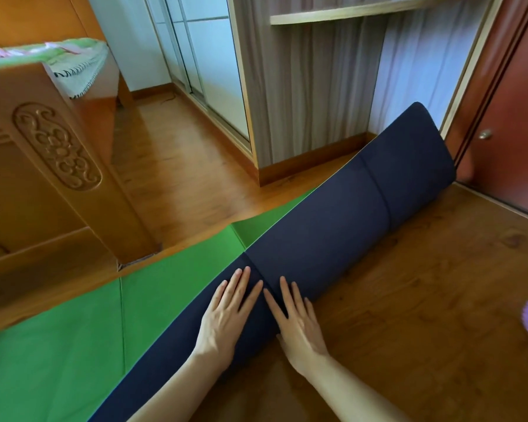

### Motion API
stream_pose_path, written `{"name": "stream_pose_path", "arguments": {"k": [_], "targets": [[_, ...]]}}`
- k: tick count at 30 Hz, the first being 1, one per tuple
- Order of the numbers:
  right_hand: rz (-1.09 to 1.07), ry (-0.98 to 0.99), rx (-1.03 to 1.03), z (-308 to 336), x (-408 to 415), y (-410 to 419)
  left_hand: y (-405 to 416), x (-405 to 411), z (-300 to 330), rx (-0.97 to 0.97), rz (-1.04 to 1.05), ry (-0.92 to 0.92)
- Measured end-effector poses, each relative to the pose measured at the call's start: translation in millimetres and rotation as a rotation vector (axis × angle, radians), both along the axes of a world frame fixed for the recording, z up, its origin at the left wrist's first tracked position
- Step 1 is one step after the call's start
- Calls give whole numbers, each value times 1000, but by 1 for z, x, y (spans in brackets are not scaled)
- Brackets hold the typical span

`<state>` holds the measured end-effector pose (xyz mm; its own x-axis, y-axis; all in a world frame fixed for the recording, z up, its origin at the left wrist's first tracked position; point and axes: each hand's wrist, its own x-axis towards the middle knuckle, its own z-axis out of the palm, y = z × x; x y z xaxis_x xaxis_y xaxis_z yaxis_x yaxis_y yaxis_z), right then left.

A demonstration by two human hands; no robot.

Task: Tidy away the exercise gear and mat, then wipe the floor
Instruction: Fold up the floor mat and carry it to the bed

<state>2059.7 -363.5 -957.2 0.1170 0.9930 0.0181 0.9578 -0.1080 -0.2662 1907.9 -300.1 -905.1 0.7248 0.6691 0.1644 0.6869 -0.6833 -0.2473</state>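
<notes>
Left hand [226,312], right hand [296,321] flat on rolled mat [333,226]

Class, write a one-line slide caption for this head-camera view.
Both hands, left hand and right hand, press flat on the rolled navy side of the mat, its green side still spread on the wooden floor.

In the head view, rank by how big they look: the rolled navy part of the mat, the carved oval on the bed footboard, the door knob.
1. Rolled navy part of the mat
2. Carved oval
3. Door knob

The knob is farthest from the camera, so only its apparent size counts.
</notes>
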Motion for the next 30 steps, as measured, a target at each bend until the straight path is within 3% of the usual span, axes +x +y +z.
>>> {"name": "stream_pose_path", "arguments": {"k": [8, 15, 23, 30], "targets": [[-26, -90, -38, 5, -18, 26, 15, -17, 8, 60, 7, -112], [-97, -75, 96, 14, -22, 61, 19, -37, -19, 42, 2, -50], [-149, -50, 101, 13, -23, 79, 22, -96, -72, 68, 64, 30], [15, 53, 145, -10, -34, 71, 41, -106, -66, -1, 229, 30]]}}
